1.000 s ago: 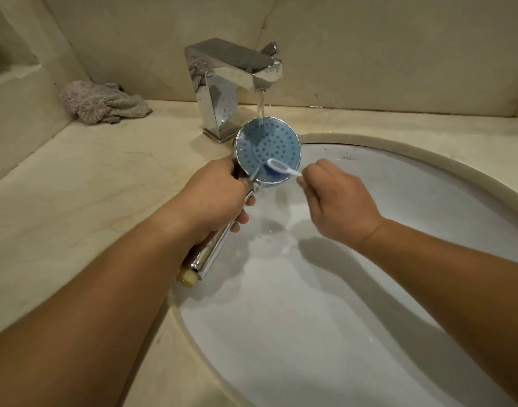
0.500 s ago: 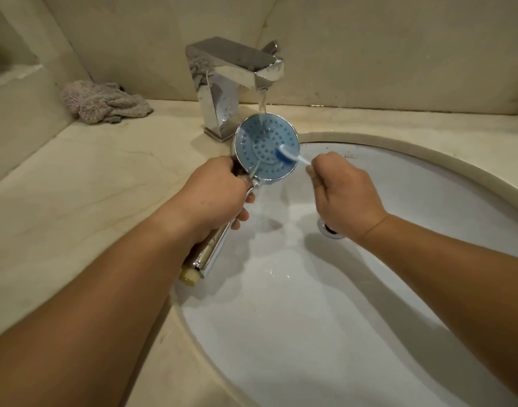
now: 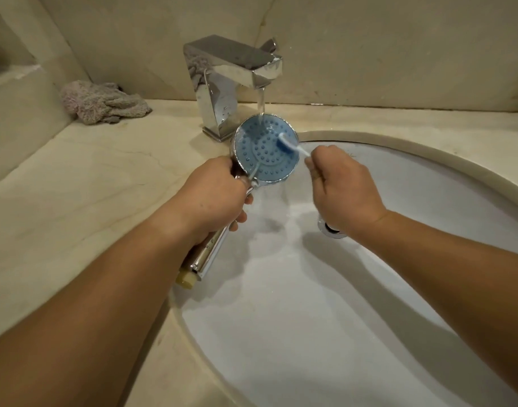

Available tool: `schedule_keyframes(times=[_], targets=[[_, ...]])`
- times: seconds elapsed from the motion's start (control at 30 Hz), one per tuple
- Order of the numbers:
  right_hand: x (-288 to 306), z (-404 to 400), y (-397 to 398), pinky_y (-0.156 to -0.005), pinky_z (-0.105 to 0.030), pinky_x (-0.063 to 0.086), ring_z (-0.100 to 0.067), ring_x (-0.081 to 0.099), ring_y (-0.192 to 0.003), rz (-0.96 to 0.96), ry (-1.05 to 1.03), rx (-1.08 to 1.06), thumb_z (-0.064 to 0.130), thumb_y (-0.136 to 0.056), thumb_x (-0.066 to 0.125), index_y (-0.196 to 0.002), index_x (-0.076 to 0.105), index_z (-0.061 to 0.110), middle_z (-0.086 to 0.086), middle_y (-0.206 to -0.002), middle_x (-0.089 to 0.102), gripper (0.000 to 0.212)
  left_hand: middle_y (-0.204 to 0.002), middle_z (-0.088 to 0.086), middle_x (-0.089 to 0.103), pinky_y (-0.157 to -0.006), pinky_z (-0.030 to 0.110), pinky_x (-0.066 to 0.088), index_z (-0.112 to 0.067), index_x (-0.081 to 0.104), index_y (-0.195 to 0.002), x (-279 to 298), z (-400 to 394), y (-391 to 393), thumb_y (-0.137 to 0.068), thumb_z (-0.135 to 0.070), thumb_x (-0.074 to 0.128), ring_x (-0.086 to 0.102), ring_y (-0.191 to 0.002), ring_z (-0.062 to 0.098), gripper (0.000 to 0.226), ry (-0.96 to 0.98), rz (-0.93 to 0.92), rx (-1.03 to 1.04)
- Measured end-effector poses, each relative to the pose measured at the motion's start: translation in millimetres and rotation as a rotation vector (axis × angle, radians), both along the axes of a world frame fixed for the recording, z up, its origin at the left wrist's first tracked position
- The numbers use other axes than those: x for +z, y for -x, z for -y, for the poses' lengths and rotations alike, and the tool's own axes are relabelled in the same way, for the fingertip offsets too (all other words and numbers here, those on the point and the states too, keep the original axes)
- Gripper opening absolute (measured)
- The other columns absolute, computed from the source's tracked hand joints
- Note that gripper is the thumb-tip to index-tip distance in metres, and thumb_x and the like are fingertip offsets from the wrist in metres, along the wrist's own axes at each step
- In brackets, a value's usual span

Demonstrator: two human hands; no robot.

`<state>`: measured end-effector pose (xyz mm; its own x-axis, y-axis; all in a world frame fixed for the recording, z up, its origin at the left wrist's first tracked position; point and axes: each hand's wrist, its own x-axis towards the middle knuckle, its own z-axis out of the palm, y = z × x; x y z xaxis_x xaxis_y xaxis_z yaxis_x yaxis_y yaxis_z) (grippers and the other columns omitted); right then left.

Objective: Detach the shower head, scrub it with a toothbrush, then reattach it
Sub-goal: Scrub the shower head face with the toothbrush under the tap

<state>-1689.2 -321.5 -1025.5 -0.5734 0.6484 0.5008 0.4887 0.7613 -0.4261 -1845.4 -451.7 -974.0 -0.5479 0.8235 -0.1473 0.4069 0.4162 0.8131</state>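
Observation:
The detached shower head (image 3: 263, 151) has a round blue nozzle face with a chrome rim and a chrome handle ending in a beige threaded fitting. My left hand (image 3: 213, 195) grips its handle and holds the face up under the running tap. My right hand (image 3: 340, 189) is closed on a white toothbrush (image 3: 290, 143). The brush's blue bristle head rests against the upper right part of the blue face. Water from the tap falls on the face's top edge and runs off its lower edge into the basin.
A chrome faucet (image 3: 231, 80) stands behind the shower head, its stream running. The white oval sink (image 3: 428, 177) with a chrome drain (image 3: 329, 229) lies below both hands. A crumpled grey-pink cloth (image 3: 102, 102) sits on the beige marble counter (image 3: 75, 186) at the back left.
The toothbrush head has moved from the lower part of the blue face up and to the right across it. My right hand moved right with it; the drain came into view.

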Motion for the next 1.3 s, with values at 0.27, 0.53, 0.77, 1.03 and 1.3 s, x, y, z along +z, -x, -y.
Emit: schedule_keyframes(times=[0.27, 0.53, 0.77, 1.03, 1.3], targets=[[11, 4, 5, -0.057, -0.035, 0.032, -0.026, 0.041, -0.065, 0.012, 0.096, -0.052, 0.030, -0.103, 0.036, -0.079, 0.036, 0.020, 0.008, -0.069, 0.036, 0.025, -0.094, 0.007, 0.071, -0.052, 0.029, 0.054, -0.019, 0.061, -0.117, 1, -2, -1, -0.105, -0.016, 0.046, 0.066, -0.058, 0.016, 0.019, 0.001, -0.001, -0.007], [20, 5, 4, -0.057, -0.034, 0.034, -0.025, 0.044, -0.067, 0.028, 0.116, -0.071, 0.028, -0.102, 0.037, -0.081, 0.038, 0.022, 0.003, -0.074, 0.041, 0.022, -0.092, 0.005, 0.071, -0.049, 0.026, 0.050, -0.020, 0.060, -0.124, -4, -2, -1, -0.105, -0.018, 0.048, 0.066, -0.056, 0.014, 0.023, -0.003, -0.024, -0.024], [28, 12, 11, -0.060, -0.042, 0.042, -0.030, 0.048, -0.072, 0.077, 0.040, -0.020, 0.025, -0.100, 0.039, -0.086, 0.043, 0.018, -0.001, -0.082, 0.046, 0.017, -0.092, 0.002, 0.072, -0.049, 0.025, 0.051, -0.023, 0.061, -0.122, -3, -3, -2, -0.104, -0.018, 0.050, 0.068, -0.055, 0.012, 0.021, -0.001, -0.063, -0.042], [38, 21, 13, -0.049, -0.029, 0.026, -0.022, 0.041, -0.063, 0.184, -0.125, 0.059, 0.028, -0.101, 0.040, -0.087, 0.036, 0.023, -0.001, -0.085, 0.043, 0.015, -0.091, 0.004, 0.071, -0.047, 0.023, 0.053, -0.026, 0.063, -0.118, 3, -2, -3, -0.104, -0.015, 0.052, 0.070, -0.056, 0.013, 0.021, -0.013, -0.045, -0.052], [28, 18, 8, -0.048, -0.028, 0.030, -0.026, 0.044, -0.059, 0.220, -0.209, 0.132, 0.022, -0.097, 0.047, -0.094, 0.053, 0.012, -0.005, -0.085, 0.048, 0.012, -0.091, 0.003, 0.072, -0.047, 0.023, 0.053, -0.027, 0.064, -0.112, 3, -2, -2, -0.103, -0.018, 0.053, 0.069, -0.053, 0.010, 0.017, -0.024, -0.031, -0.037]])
